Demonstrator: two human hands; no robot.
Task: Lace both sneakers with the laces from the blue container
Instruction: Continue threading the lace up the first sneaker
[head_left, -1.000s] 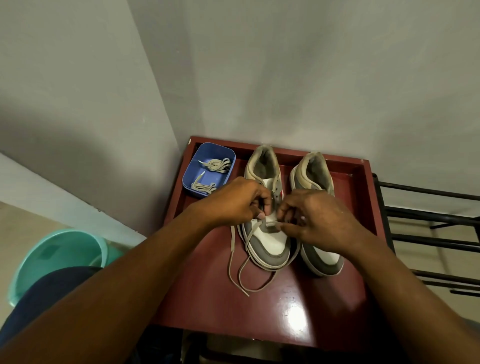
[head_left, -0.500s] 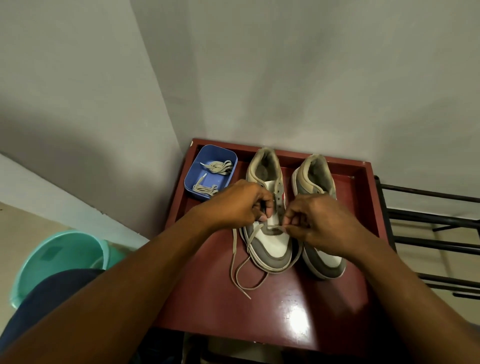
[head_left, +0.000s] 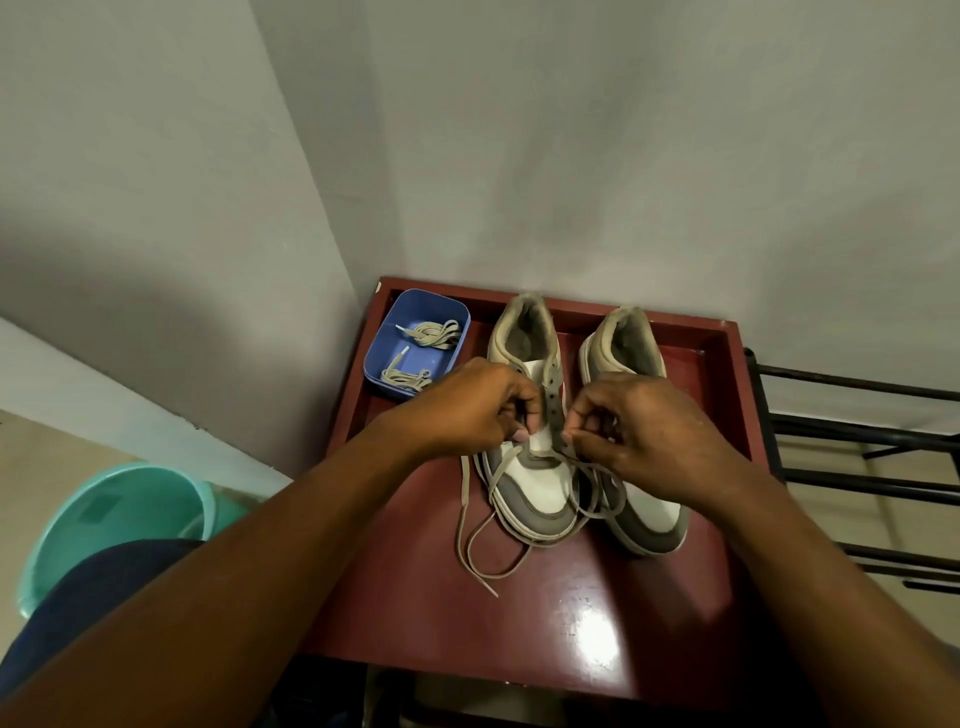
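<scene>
Two grey-and-white sneakers stand side by side on a dark red table (head_left: 426, 613), toes toward me. My left hand (head_left: 467, 405) and my right hand (head_left: 644, 431) meet over the lower eyelets of the left sneaker (head_left: 535, 478). Each hand pinches part of a beige lace (head_left: 467, 525) threaded through that shoe; its loose ends trail over the table on the left and over the toe on the right. The right sneaker (head_left: 649, 514) is partly hidden under my right hand. A blue container (head_left: 387, 358) at the table's back left holds two bundled beige laces (head_left: 431, 332).
Grey walls meet in a corner behind the table. A teal bucket (head_left: 109, 514) stands on the floor at the left, beside my dark blue knee. A black metal rack (head_left: 852, 457) stands right of the table.
My right hand has drawn the lace end through to the right, so a new loop now lies over the sneaker's toe. My left hand stays at the eyelets.
</scene>
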